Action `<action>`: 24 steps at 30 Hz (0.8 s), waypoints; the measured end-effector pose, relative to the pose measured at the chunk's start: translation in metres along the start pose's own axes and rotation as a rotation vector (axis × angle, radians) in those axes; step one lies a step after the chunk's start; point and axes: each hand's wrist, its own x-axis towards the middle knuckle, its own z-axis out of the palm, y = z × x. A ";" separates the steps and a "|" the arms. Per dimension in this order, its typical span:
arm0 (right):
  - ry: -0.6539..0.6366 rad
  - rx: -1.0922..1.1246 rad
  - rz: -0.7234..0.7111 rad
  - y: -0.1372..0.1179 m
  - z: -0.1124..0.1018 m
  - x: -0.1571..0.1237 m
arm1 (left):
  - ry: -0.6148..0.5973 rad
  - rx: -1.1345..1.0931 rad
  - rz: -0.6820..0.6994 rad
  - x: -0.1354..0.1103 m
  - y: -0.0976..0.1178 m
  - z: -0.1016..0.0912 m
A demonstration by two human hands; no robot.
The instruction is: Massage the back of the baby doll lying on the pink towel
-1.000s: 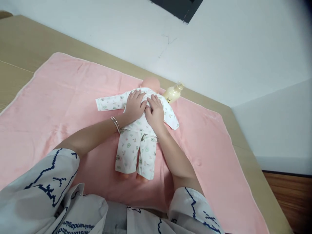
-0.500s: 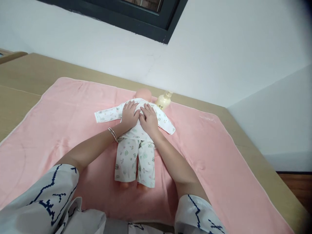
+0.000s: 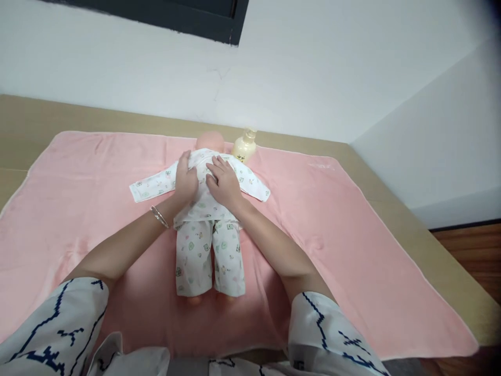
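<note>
A baby doll [image 3: 206,224] in white printed pyjamas lies on a pink blanket [image 3: 336,230], head toward the wall, sleeves spread to both sides. My left hand [image 3: 185,178] rests on the left side of the doll's chest, fingers stretched flat along the shirt. My right hand [image 3: 224,181] lies flat on the right side of the chest, fingers apart, touching the fabric. A metal bangle [image 3: 159,216] circles my left wrist. Neither hand grips anything.
A cream bottle [image 3: 244,146] stands by the doll's head near the wall. The blanket covers a tan bed surface [image 3: 58,112] against a white wall. Wooden floor [image 3: 473,250] shows at the right. A dark window frame sits above.
The view has swung so the doll now lies straighter in frame. Both hands stay on the doll's chest; the left hand has shifted slightly to the shirt's left side.
</note>
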 end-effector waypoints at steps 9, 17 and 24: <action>0.379 -0.150 0.303 0.023 -0.066 0.053 | -0.325 -0.806 -0.499 0.055 0.103 0.048; 0.154 -0.331 0.242 0.039 -0.053 0.064 | -0.412 -1.174 -0.679 0.079 0.109 0.083; 0.155 -0.354 0.222 0.040 -0.050 0.061 | -0.453 -1.116 -0.670 0.069 0.111 0.067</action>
